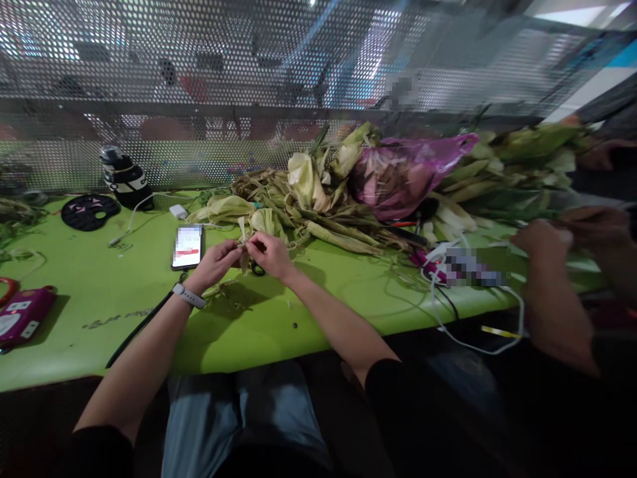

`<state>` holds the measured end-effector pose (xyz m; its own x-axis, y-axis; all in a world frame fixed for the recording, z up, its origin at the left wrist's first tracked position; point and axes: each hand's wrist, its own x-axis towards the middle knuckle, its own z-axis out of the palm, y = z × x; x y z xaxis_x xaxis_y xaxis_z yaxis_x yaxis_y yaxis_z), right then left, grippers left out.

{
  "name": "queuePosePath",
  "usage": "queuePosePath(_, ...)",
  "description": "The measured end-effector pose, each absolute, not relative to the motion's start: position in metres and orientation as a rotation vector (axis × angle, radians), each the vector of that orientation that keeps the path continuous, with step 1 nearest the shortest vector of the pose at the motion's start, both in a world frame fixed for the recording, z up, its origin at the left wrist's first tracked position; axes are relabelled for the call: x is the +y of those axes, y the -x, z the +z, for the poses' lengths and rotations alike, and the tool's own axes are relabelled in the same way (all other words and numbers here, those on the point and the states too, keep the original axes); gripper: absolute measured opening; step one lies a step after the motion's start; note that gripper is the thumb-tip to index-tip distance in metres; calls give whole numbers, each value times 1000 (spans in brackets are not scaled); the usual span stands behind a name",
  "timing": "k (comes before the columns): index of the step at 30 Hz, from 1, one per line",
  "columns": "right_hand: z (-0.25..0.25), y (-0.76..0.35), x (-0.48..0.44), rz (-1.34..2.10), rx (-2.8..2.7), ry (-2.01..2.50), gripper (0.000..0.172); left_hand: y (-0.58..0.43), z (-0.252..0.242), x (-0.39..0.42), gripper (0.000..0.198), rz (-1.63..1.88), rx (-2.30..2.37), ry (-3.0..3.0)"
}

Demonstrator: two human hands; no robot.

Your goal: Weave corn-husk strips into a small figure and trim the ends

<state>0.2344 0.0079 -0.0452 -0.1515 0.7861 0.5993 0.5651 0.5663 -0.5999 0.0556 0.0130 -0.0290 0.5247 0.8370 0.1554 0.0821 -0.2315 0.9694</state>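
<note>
Both hands meet over the green table (pixel 144 279), in front of a heap of corn husks (pixel 269 189). My left hand (pixel 216 263), with a pale watch band at its wrist, pinches a small pale husk piece (pixel 243 262) from the left. From the right, the fingertips of my right hand (pixel 271 254) close on the same piece. Part of it sticks up above the fingers and part hangs below. A dark round item (pixel 257 269) lies just under my right hand, partly hidden. Thin husk scraps (pixel 223 292) lie below the hands.
A lit phone (pixel 187 247), a charger (pixel 178 212) and a black bottle (pixel 127 178) stand or lie left and behind. Far left is a magenta power strip (pixel 27 315). Right are a pink bag (pixel 398 176), cables and another person's hands (pixel 542 239). Perforated metal rises behind.
</note>
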Motion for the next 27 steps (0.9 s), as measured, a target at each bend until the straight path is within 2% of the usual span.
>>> queuePosePath(18, -37, -251, 10, -46, -2170, 893, 30, -56, -24, 13, 44, 778, 811, -1362)
queuePosePath(27, -35, -247, 7, 214, -1978, 860, 30, -55, -21, 10, 37, 744, 742, -1413)
